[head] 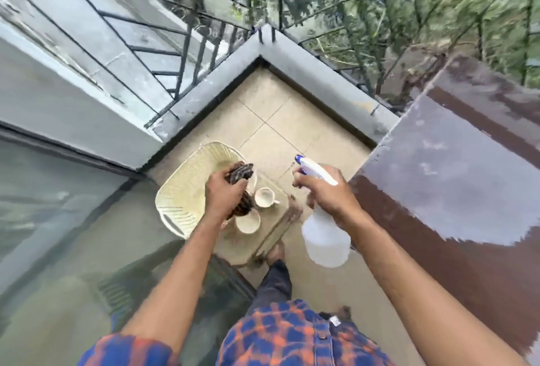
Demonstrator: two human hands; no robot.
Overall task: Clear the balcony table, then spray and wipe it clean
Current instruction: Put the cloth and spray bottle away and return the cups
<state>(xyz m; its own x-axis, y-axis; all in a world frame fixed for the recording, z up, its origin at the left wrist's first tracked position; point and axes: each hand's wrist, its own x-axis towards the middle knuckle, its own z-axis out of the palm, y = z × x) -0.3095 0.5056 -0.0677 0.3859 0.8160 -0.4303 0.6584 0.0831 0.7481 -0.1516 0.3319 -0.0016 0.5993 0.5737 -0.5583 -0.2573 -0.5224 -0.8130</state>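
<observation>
Table [455,167]: dark brown top filling the 3 o'clock side of the view, with a pale sheen over much of it. That may be wet or only glare, can't tell.

Right hand [330,193] is at 9 o'clock of the table's near corner, fingers wrapped tight round the neck of a clear spray bottle [325,237]. The body hangs down toward 6 and the blue-tipped nozzle points to about 11, away from the table. So it looks carried, not yet aimed.

Left hand [223,193] sits further out at 9 o'clock, fist closed on a bunched dark cloth [241,174]. Probably kept ready for wiping after the spray.

Below the hands, on the floor:
- a low beige stool [274,219] carrying a handled cup [265,197] and a second cup [248,221] just at its 7 o'clock
- a cream slotted basket [187,187] at 9 o'clock of the cups, partly under the left hand

The crockery parked down here reads as the clearing step done, my judgement. Next would be turning the nozzle toward 3 o'clock.

Tiled floor [280,120] and black railing [175,53] lie toward 12.
</observation>
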